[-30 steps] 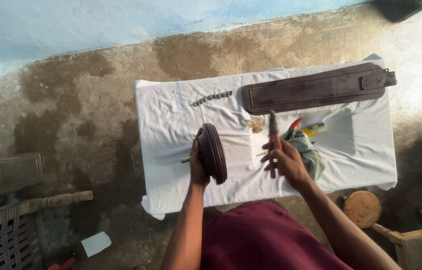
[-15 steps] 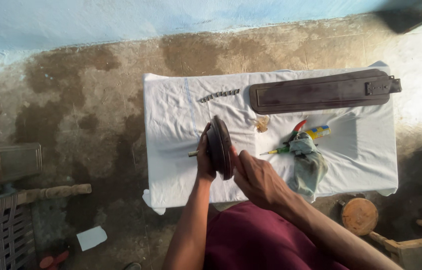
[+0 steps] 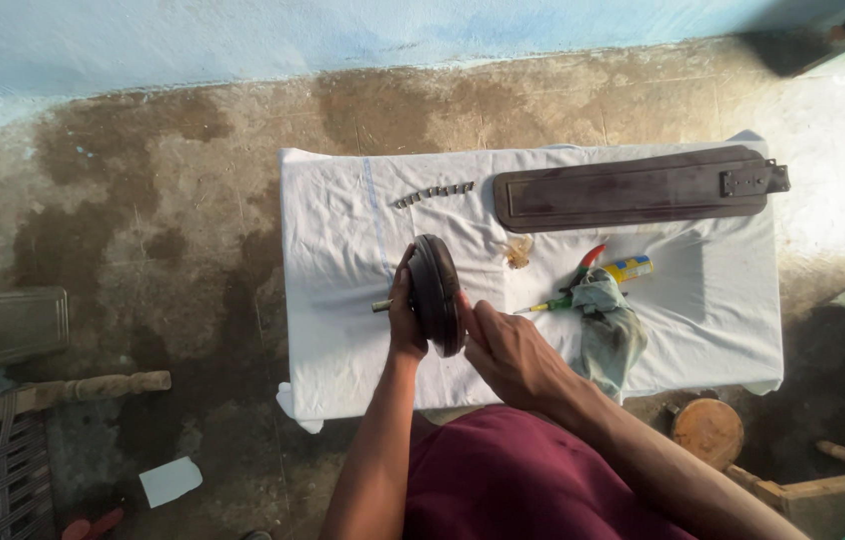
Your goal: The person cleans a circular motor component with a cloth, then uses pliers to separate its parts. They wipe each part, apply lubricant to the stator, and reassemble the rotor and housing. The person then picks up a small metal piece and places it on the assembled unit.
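On top of the white cloth spread over the stained floor, the left hand holds a dark round metal disc up on its edge. Its fingers are curled tight around the disc's near side. A short metal rod sticks out of the disc to the left. The right hand touches the other side of the disc with its fingers bent only a little, resting on it. Farther up lies a long dark flat blade and a row of small grey screws. A grey-green rag lies just right of the hands, near a green-handled screwdriver.
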